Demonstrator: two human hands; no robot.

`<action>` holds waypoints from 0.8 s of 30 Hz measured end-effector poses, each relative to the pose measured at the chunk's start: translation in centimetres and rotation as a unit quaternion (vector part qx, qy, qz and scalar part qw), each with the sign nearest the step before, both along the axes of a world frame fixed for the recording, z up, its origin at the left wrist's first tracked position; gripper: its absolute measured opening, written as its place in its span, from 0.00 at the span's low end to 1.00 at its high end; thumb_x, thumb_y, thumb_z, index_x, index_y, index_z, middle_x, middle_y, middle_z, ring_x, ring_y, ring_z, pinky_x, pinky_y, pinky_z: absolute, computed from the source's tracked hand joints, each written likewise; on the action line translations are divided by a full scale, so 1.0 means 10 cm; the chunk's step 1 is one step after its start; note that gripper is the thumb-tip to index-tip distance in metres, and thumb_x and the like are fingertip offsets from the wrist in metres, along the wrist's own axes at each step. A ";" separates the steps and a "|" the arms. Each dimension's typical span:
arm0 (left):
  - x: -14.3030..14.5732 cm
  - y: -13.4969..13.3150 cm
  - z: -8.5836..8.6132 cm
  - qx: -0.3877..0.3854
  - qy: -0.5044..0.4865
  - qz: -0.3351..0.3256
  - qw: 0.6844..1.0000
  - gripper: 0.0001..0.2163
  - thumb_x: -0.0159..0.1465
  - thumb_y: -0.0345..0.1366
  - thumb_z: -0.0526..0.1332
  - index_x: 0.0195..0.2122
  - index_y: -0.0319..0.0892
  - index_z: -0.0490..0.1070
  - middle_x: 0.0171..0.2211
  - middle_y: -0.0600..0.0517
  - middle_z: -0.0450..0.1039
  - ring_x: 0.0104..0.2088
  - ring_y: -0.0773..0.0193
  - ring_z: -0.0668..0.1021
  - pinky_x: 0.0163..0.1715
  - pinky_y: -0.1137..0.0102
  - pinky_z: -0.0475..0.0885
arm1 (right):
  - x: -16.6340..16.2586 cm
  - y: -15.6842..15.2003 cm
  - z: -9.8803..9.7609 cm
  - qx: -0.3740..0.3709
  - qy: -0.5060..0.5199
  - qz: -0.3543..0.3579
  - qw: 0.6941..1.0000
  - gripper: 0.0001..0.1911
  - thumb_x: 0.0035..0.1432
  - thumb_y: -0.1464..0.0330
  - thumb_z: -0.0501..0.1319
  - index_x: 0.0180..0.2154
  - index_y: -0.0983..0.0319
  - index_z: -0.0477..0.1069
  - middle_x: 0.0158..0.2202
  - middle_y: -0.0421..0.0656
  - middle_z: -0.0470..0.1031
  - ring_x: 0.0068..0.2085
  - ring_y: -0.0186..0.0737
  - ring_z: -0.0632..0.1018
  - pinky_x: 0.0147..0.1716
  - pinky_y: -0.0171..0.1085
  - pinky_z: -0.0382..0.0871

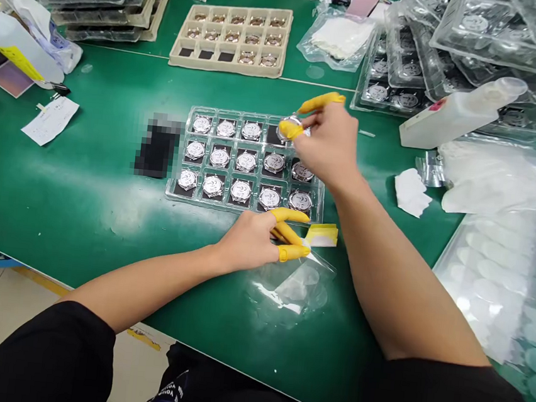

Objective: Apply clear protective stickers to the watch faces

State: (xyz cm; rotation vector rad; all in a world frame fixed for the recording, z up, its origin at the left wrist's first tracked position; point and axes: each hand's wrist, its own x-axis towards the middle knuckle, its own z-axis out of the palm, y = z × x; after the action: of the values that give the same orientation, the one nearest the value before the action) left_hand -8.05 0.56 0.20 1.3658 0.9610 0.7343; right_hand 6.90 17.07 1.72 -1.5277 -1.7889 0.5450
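In the head view, the right hand (333, 138) has its grip pinching a silver watch case (295, 119) between thumb and forefinger, over the far right corner of a clear plastic tray (220, 205). Holding it near the rim probably steadies the round body. The left hand (249, 240) is beyond the tray's near edge; its thumb and a finger look pressed together on the edge of a clear film (298, 286), while the forefinger stretches out apart. A yellow-edged pad (322, 235) lies just beside those fingertips, likely for easy reach.

Smooth yellow finger cots (299, 216) sheathe the tips, presumably to keep skin marks off polished metal. The tray's square pockets, in three rows of five, hold watch cases with printed backs upward over dark liners, the moulded walls probably preventing rubbing. The film is glossy and limp, throwing white glints on the smooth green bench (107, 198). Toward the bench's far edge sits a matt beige tray (224, 67) with rounded corners, carrying metal cases in its pockets.
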 end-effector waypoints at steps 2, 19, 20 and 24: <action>0.00 0.01 0.00 -0.021 -0.011 0.013 1.000 0.29 0.58 0.38 0.76 0.60 0.42 0.74 0.39 0.48 0.87 0.37 0.62 0.87 0.47 0.64 0.85 | 0.05 -0.38 0.14 -0.002 0.083 -0.001 0.997 0.19 0.62 0.60 0.69 0.51 0.58 0.68 0.35 0.41 0.72 0.35 0.38 0.74 0.38 0.43 0.71; -0.03 0.01 0.03 0.001 -0.008 0.043 0.999 0.28 0.51 0.35 0.77 0.55 0.42 0.79 0.35 0.51 0.84 0.35 0.64 0.86 0.44 0.66 0.85 | 0.68 -1.67 -0.03 0.026 0.037 -0.081 0.996 0.17 0.60 0.54 0.69 0.45 0.57 0.78 0.39 0.46 0.77 0.38 0.44 0.73 0.41 0.46 0.70; -0.02 0.01 0.03 -0.004 -0.013 0.049 0.999 0.28 0.51 0.34 0.77 0.55 0.42 0.79 0.34 0.51 0.84 0.34 0.64 0.85 0.44 0.66 0.85 | 0.78 -1.60 -0.08 0.078 -0.025 -0.122 0.989 0.15 0.61 0.57 0.68 0.45 0.57 0.80 0.41 0.48 0.78 0.42 0.47 0.74 0.45 0.49 0.69; -0.01 0.01 0.02 -0.005 -0.012 0.065 0.998 0.28 0.51 0.33 0.77 0.55 0.42 0.80 0.34 0.52 0.84 0.35 0.65 0.85 0.45 0.66 0.85 | 1.02 -1.44 -0.25 0.070 -0.143 -0.164 0.974 0.09 0.61 0.62 0.66 0.40 0.58 0.82 0.35 0.48 0.76 0.42 0.50 0.72 0.44 0.50 0.68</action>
State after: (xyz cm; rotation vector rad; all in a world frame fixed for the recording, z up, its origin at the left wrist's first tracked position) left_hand -8.20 0.67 0.41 1.2918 1.0399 0.8396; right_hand 17.08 2.66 -0.74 -1.8221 -1.6861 0.0370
